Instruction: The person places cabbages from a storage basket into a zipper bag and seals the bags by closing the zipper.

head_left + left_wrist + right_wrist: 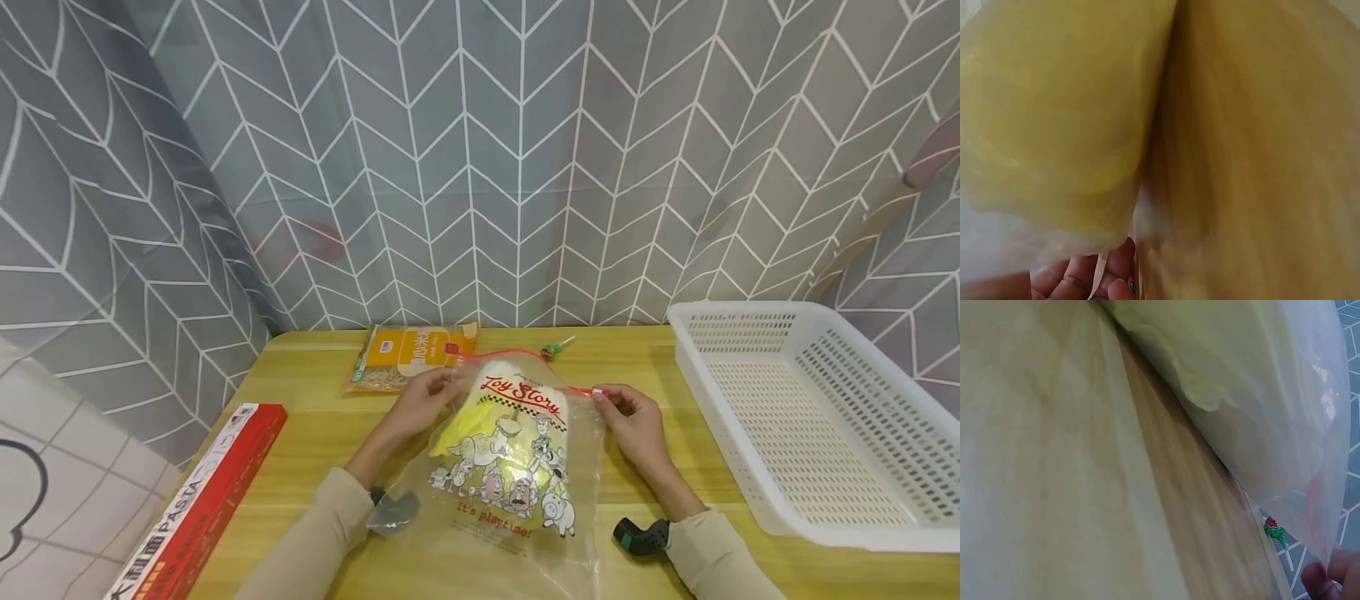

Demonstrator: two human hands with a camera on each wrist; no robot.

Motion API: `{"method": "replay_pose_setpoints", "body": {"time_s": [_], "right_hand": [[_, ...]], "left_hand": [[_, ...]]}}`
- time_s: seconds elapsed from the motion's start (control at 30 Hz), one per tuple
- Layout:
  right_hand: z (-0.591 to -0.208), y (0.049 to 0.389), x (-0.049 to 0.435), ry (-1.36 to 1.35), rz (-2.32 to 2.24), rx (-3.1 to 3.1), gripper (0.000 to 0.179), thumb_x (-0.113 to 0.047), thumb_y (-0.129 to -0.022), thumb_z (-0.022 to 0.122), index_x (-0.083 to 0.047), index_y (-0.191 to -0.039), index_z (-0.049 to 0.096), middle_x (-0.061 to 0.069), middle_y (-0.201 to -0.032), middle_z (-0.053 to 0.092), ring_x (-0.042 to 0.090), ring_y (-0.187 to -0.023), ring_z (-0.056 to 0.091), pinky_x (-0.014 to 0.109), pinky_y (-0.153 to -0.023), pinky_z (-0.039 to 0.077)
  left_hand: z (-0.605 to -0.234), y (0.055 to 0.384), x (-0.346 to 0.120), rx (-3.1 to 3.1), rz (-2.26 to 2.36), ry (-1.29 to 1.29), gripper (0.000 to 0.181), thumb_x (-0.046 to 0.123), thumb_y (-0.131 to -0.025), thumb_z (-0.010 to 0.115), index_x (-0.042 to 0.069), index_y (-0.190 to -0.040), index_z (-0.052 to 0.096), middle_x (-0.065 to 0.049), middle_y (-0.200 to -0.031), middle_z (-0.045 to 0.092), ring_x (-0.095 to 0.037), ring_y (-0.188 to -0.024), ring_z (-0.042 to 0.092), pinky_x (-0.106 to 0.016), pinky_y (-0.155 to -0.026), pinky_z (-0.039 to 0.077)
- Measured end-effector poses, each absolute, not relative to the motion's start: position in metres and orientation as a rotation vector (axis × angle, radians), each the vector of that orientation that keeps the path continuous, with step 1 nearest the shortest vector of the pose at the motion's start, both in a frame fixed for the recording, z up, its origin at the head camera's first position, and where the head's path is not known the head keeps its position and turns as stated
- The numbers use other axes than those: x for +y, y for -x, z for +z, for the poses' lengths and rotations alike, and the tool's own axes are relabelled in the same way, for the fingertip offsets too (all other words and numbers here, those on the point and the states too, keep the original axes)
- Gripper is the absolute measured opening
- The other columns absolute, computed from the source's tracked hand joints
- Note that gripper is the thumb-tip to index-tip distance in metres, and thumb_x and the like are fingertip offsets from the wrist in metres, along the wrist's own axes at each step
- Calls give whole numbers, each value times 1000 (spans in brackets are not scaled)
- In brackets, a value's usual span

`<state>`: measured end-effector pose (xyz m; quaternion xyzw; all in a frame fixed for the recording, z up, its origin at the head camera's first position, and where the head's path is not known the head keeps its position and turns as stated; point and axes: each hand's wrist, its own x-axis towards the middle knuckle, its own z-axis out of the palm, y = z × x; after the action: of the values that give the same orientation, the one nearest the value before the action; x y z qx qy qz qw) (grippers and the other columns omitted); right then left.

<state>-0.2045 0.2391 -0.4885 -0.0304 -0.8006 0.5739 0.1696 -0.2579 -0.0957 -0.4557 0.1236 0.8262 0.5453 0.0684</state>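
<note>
A clear zip bag (pixel 472 492) with "Toy Story" print and a red zip strip is held up over the table, with something yellow and white inside. My left hand (pixel 423 404) pinches its upper left corner; in the left wrist view, the curled fingers (pixel 1121 257) show at the bag's edge. At the upper right end of the zip strip, my right hand (pixel 637 421) pinches the bag between thumb and finger. The right wrist view shows that right hand (pixel 1335 575) at the bag's corner, beside the bag's clear side (pixel 1272 437).
Behind the left hand lies an orange and yellow food packet (pixel 408 354). A green-and-red wrapped lollipop (pixel 551 350) rests near the table's back edge. A long red and white pasta box (pixel 217 492) lies at left, a white plastic basket (pixel 738 442) at right. A patterned curtain (pixel 480 167) hangs behind.
</note>
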Motion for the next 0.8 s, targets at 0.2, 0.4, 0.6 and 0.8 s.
{"method": "replay_pose_setpoints", "body": {"time_s": [0.2,0.4,0.6,0.8], "right_hand": [[-489,206,239,67,1688,-2193,20,-16,-95,73,-1,-107,76,9,-88,75,3,-72,60,17,-63,50],[-482,207,238,92,1740,-2101,19,-18,-95,73,-2,-105,77,-14,-78,72,5,-71,62,17,-63,51],[-460,207,233,139,1752,-2037,26,-22,-96,73,1,-107,74,-23,-75,70,0,-74,65,16,-66,50],[-423,199,226,69,1731,-1975,25,-20,-96,72,2,-109,74,-24,-76,69,0,-81,65,15,-74,50]], "left_hand": [[-456,257,-92,2425,1739,-316,24,19,-105,56,4,-117,70,-7,-98,69,-14,-87,59,-23,-78,51],[-448,253,-94,2423,1770,-436,19,13,-104,58,0,-106,71,-2,-85,65,-14,-72,54,-21,-61,47],[-427,243,-104,2455,1813,-491,20,17,-104,59,2,-108,71,0,-91,71,-12,-85,63,-24,-74,49],[-403,233,-121,2462,1852,-556,23,17,-104,58,-2,-110,69,10,-88,70,-8,-85,65,-29,-80,52]]}}
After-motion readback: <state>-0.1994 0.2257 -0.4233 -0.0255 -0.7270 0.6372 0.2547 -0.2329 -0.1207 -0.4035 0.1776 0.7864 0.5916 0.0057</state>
